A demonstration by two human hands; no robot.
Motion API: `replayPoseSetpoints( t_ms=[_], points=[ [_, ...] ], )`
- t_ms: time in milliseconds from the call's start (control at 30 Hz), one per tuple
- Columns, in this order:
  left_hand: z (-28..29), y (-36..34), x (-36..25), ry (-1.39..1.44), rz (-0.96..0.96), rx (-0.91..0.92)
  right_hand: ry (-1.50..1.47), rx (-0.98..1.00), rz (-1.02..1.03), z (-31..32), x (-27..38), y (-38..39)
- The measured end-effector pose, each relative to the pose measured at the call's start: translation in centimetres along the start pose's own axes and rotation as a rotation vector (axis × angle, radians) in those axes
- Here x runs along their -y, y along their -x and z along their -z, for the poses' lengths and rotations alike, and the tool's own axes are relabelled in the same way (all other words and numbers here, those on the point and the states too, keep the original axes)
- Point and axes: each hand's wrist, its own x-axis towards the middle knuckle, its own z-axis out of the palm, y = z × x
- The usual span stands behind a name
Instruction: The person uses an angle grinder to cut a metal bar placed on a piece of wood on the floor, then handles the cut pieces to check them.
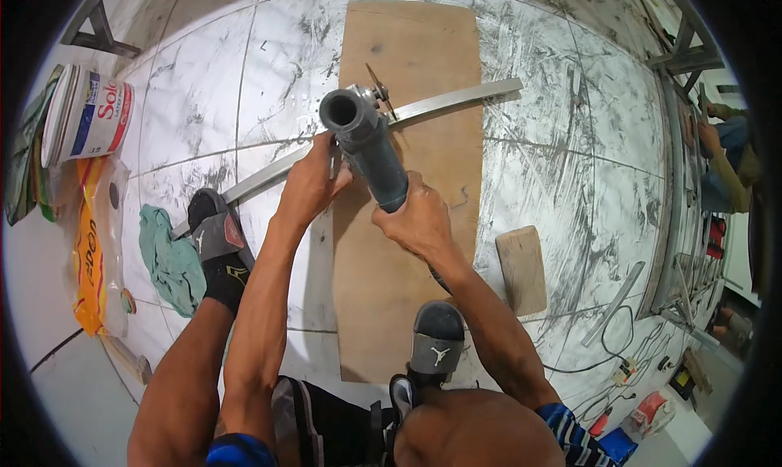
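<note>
My right hand (415, 216) grips the body of a dark grey power tool (371, 161), which has a hollow round end and a thin disc (380, 88) on its side. My left hand (315, 178) is closed on a long silver metal bar (456, 96), just beside the tool's head; its fingertips are partly hidden. The bar lies diagonally across a brown board (415, 35) on the floor, with its lower end by my sandalled left foot (216, 239). The disc stands upright at the bar.
Tiled floor (538, 190); white bucket (94, 112), yellow bag (90, 247), green cloth (171, 263) at left; wood block (521, 271), loose metal strip (611, 304), cables (619, 361), metal frame (668, 255) at right. Another person's arm (713, 141) shows at far right. My right foot (437, 349) is below.
</note>
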Motion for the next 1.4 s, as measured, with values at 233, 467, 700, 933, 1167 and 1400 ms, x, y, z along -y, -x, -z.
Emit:
replayPoseSetpoints(
  t_ms=[233,467,700,933,1167,1400],
  points=[
    [-0.3,-0.3,0.2,-0.082,0.055,0.114,-0.038,-0.007,-0.003,-0.6,-0.9,-0.1],
    [-0.7,-0.6,0.4,-0.137,-0.007,0.065,-0.079,0.02,-0.03,-0.4,-0.9,-0.3],
    [-0.5,-0.4,0.3,-0.126,-0.075,0.022,-0.078,0.032,-0.036,-0.5,-0.6,-0.2],
    [-0.3,-0.4,0.3,-0.126,-0.046,0.037,-0.079,0.077,-0.056,0.0,-0.2,-0.1],
    [0.0,-0.5,0.3,-0.136,-0.048,0.046,-0.095,0.049,-0.033,-0.2,-0.2,-0.1],
    [-0.1,-0.7,-0.1,-0.124,0.029,0.121,-0.096,0.06,-0.055,0.1,0.0,0.0]
  ],
)
